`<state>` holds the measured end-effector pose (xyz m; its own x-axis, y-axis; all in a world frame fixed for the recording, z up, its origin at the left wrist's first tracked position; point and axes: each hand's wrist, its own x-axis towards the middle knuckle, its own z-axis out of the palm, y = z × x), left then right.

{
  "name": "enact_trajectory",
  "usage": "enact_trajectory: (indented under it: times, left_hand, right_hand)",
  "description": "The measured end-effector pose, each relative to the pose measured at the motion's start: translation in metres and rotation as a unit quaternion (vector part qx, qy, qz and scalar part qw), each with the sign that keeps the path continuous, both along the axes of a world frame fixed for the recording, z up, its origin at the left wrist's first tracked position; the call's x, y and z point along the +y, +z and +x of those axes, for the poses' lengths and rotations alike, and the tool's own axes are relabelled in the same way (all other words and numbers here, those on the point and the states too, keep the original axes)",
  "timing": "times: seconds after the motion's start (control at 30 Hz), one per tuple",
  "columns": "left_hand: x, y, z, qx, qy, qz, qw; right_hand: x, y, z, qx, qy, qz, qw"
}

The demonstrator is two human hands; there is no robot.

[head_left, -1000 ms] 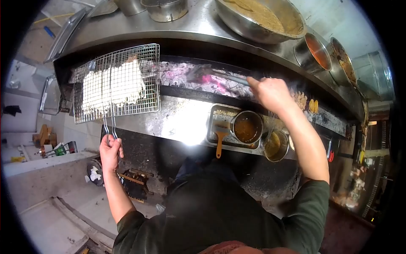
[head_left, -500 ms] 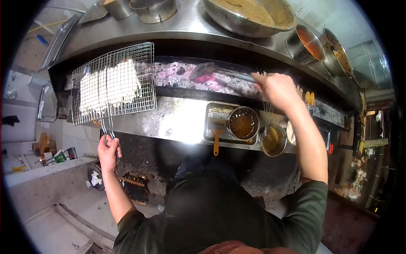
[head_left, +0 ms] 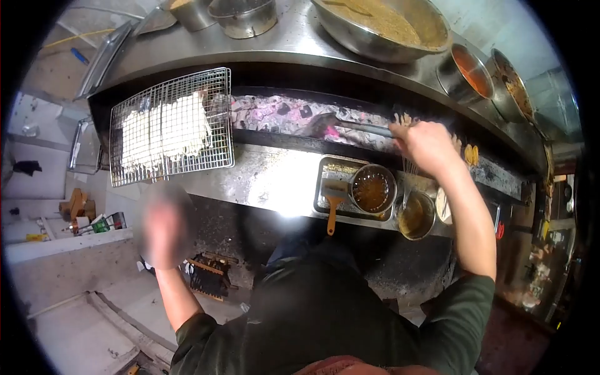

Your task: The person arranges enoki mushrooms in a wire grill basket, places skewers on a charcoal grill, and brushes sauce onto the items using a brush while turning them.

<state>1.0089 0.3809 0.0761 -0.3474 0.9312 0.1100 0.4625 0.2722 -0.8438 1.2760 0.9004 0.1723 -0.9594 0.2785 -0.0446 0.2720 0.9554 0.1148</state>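
On the left, a wire grill basket [head_left: 231,115] lies tilted over the end of the charcoal trough, with pale, stringy food [head_left: 165,132] flat between its meshes. My left hand [head_left: 165,228] is at the basket's handle below it. A blur covers its fingers now, but half a second ago they were plainly wrapped round the handle. My right hand [head_left: 428,145] is closed round the handle of a small coal shovel [head_left: 320,125]. The shovel's dark blade rests among grey, ashy coals [head_left: 269,114], next to a pink-glowing patch.
On the front ledge stand a metal tray [head_left: 322,164] with an orange-handled brush [head_left: 332,211], a bowl of brown sauce [head_left: 373,187] and a pot [head_left: 415,215]. Skewers [head_left: 472,154] sit at the trough's right. Along the back shelf are a large basin [head_left: 387,37] and several pots.
The whole view has shifted slightly, so everything appears lower and further right. The shovel blade has slid a little to the right through the coals. The basket keeps nearly the same place.
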Motion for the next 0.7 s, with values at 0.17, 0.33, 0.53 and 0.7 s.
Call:
enact_trajectory:
  times: [0.17,0.33,0.53,0.7]
  left_hand:
    - [-0.004,-0.01,-0.006,-0.395,0.08,0.342,0.849]
    - [0.007,-0.019,-0.013,-0.621,0.18,0.607,0.462]
    - [0.004,-0.019,-0.01,-0.621,0.193,0.611,0.45]
    - [0.01,-0.008,-0.009,-0.663,0.212,0.652,0.302]
  right_hand:
    - [0.005,-0.007,-0.046,0.045,0.019,-0.027,0.998]
    - [-0.008,-0.066,-0.128,0.03,0.021,-0.103,0.994]
    - [-0.037,-0.063,-0.153,-0.007,0.045,-0.088,0.995]
    - [-0.032,-0.062,-0.163,0.01,0.059,-0.069,0.996]
